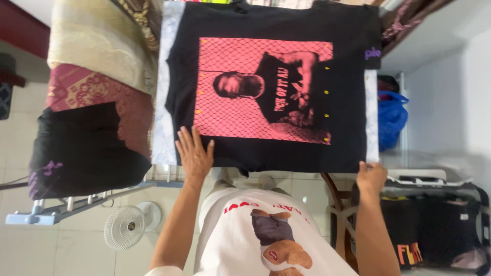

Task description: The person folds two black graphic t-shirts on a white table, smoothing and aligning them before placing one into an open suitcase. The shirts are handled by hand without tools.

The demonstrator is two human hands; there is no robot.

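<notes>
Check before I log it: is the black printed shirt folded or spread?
Spread: the black shirt lies flat, its pink print fully showing, left hand flat on it, right hand at its corner.

A white fan (125, 227) stands on the floor at seven o'clock, patterned cloths (99, 56) lie at ten, and a blue bag (391, 117) sits at three.

SITE: home garment workroom | EVIDENCE: tiled floor (15, 138); floor fan (125, 227); folded fabrics (97, 76); stacked printed shirts (409, 230); padded bench (164, 128)
</notes>
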